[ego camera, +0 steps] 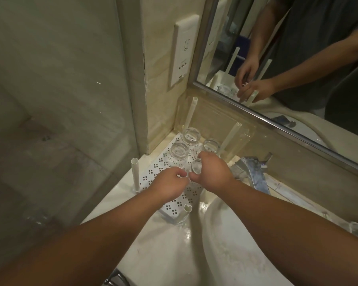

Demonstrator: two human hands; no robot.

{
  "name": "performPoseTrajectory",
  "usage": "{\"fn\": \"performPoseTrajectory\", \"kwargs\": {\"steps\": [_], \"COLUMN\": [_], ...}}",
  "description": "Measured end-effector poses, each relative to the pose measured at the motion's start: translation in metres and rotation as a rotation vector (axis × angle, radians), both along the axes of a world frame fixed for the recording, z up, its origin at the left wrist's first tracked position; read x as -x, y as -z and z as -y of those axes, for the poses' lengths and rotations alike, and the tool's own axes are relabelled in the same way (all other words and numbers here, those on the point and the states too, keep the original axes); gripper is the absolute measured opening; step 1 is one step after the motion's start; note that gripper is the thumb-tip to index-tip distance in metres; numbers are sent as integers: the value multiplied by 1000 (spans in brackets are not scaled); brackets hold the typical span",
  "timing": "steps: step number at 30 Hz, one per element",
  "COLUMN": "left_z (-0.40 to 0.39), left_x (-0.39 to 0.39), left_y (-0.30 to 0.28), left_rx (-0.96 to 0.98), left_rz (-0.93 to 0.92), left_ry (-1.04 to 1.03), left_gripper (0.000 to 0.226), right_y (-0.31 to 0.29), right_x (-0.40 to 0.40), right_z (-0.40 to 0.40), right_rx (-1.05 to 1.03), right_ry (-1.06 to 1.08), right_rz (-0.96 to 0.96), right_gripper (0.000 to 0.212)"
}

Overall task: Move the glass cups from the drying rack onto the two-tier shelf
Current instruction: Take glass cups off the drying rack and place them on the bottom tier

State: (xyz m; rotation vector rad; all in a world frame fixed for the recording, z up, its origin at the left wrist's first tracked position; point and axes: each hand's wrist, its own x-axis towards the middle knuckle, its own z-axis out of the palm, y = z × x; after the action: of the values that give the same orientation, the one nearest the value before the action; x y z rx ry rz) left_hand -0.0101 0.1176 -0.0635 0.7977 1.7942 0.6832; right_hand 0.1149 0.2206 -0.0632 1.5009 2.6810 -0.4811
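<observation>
Right hand (212,174) wraps a small glass cup (195,168), thumb on the near side, fingers curled over the far side; grip sits high near the rim, probably so the cup goes down straight among its neighbours; left hand (170,183) is just beside it with fingers curled in toward the same spot, but whether it pinches a cup or only steadies cannot be told; a faint glass edge shows at its fingertips. The held cup is over the middle of the perforated white shelf plate (153,172); three more cups stand toward the plate's far corner (191,136) (179,151) (211,146), apart from each other; white posts (135,174) rise at the plate's corners, so a second tier likely mounts there; another clear glass (179,218) sits under the plate's near edge. Cups are clear, round, thick-based, hard to see against the plate; the shelf stands in the counter's left back corner beside the basin (236,244).
</observation>
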Motion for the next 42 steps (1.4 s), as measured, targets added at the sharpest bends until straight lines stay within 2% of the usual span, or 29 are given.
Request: {"fn": "performPoseTrajectory", "kwargs": {"steps": [3, 4, 8, 17, 25, 31, 36, 39, 42], "left_z": [4, 5, 5, 9, 4, 5, 8, 9, 9], "left_x": [-4, -5, -7, -4, 4, 3, -6, -7, -7], "left_y": [-7, -11, -27, -62, -97, -102, -102, -104, -106], "left_rx": [-10, -20, -4, 97, 63, 64, -28, -51, -114], "left_rz": [64, 72, 105, 598, 954, 984, 1002, 990, 886], "left_ry": [-40, -44, -102, -319, -314, -287, -268, -282, -290], "left_gripper": [14, 14, 38, 82, 78, 67, 50, 53, 54], "right_y": [-16, -22, -53, -118, -143, -137, -132, -132, -130], "right_x": [-1, -1, -1, 1, 3, -4, -12, -17, -22], "right_z": [4, 5, 12, 43, 74, 87, 92, 95, 96], "right_rx": [-28, -42, -138, -309, -480, -494, -493, -466, -423], "right_ry": [-9, -15, -47, -163, -266, -250, -235, -225, -161], "right_rz": [-39, -55, -89, -95, -71, -142, -213, -264, -310], "right_gripper": [62, 61, 57, 58, 52, 50, 47, 53, 60]}}
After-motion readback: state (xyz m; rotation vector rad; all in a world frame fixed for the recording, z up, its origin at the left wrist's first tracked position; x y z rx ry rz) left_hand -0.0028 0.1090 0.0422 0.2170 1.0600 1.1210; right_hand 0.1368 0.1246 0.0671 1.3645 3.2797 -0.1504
